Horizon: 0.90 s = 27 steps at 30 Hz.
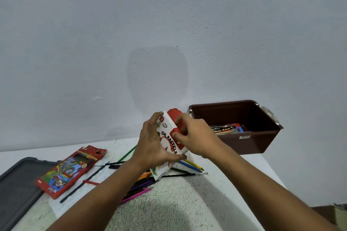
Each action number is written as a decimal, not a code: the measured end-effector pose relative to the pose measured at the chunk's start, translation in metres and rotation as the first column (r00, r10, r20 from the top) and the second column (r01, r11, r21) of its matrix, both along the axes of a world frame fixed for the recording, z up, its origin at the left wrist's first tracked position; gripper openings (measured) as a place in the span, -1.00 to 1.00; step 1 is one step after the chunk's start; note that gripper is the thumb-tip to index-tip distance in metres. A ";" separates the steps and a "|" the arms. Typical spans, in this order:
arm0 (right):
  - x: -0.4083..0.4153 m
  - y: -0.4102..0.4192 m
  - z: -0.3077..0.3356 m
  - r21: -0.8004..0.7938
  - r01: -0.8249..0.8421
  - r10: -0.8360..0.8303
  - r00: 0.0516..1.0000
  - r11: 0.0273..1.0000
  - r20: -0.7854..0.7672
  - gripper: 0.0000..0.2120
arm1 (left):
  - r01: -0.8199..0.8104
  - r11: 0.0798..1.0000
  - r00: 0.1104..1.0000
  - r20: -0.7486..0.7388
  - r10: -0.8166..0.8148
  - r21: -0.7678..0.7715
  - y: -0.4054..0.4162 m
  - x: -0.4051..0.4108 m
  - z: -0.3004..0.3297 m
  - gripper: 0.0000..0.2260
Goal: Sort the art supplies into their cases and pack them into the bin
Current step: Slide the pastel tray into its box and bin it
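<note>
The left hand (pixel 153 142) grips the oil pastels box (pixel 170 141) above the table (pixel 178 199), near the brown bin (pixel 262 137), while the right hand (pixel 191 134) pinches its red flap (pixel 173 114).

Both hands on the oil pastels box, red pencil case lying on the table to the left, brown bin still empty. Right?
Not quite: the brown bin isn't empty. The head view shows a water colour box already lying inside it. The rest holds: left hand and right hand both hold the oil pastels box, and the red pencil case lies to the left.
</note>
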State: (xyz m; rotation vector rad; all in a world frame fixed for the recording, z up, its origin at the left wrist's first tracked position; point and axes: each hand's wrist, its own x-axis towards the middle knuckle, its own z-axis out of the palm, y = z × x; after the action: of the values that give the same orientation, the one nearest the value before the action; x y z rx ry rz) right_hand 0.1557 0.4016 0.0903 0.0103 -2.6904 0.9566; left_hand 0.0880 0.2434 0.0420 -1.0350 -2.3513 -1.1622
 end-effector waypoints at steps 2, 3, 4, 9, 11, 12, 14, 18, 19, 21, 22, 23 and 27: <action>-0.002 0.006 0.000 0.092 0.059 -0.054 0.997 0.994 -0.048 -0.70 | 0.008 1.000 1.000 -0.003 -0.008 -0.004 0.004 -0.003 0.003 0.14; -0.003 0.009 0.001 0.121 0.087 -0.079 0.995 0.989 -0.067 -0.71 | 0.014 1.000 1.000 -0.008 -0.014 -0.008 0.006 -0.004 0.005 0.14; -0.004 0.016 0.002 0.089 0.095 -0.090 0.994 0.992 -0.061 -0.72 | 0.024 1.000 1.000 -0.017 -0.024 -0.015 0.011 -0.007 0.005 0.15; -0.004 0.039 0.005 -0.566 -0.022 0.055 0.998 0.824 0.041 -0.82 | 0.062 0.997 0.995 -0.075 -0.065 -0.043 0.031 -0.013 0.016 0.14; -0.007 0.047 0.005 -0.594 0.005 -0.007 1.000 0.804 0.000 -0.84 | 0.083 0.996 0.991 -0.105 -0.085 -0.027 0.043 -0.013 0.023 0.09; -0.009 0.053 0.006 -0.609 0.023 -0.052 0.998 0.792 -0.030 -0.86 | 0.078 0.997 0.990 -0.116 -0.080 -0.018 0.051 -0.014 0.026 0.05; -0.014 0.066 0.009 -0.685 0.064 -0.153 0.986 0.725 -0.070 -0.90 | -0.052 0.999 0.992 -0.112 0.051 -0.007 0.061 -0.018 0.030 -0.08; -0.014 0.104 0.018 -0.823 0.119 -0.278 0.959 0.556 -0.049 -0.93 | -0.326 0.943 0.866 0.423 0.266 0.075 0.067 -0.033 0.035 -0.30; -0.015 0.115 0.017 -0.839 0.131 -0.297 0.954 0.528 -0.038 -0.91 | -0.279 0.945 0.775 0.621 0.118 0.169 0.071 -0.035 0.036 -0.40; -0.016 0.129 0.012 -0.848 0.157 -0.324 0.946 0.506 -0.018 -0.86 | -0.247 0.924 0.644 0.762 -0.068 0.291 0.080 -0.035 0.041 -0.59; -0.019 0.136 0.008 -0.847 0.169 -0.337 0.941 0.504 -0.012 -0.82 | -0.233 0.931 0.664 0.745 -0.058 0.281 0.088 -0.037 0.041 -0.64; -0.021 0.142 0.003 -0.844 0.187 -0.358 0.934 0.503 -0.006 -0.77 | -0.221 0.938 0.689 0.723 -0.043 0.266 0.097 -0.039 0.043 -0.66; -0.034 0.174 -0.025 -0.630 0.403 -0.469 0.880 0.664 0.069 -0.62 | -0.097 0.991 0.760 0.649 0.017 0.088 0.129 -0.042 0.040 -0.74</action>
State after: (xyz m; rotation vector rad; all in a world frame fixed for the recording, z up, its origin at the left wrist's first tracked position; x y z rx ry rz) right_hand 0.1220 0.5752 0.0656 -0.6812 -1.9878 1.5685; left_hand 0.0456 0.3728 0.0819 -0.5535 -2.7327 -1.8442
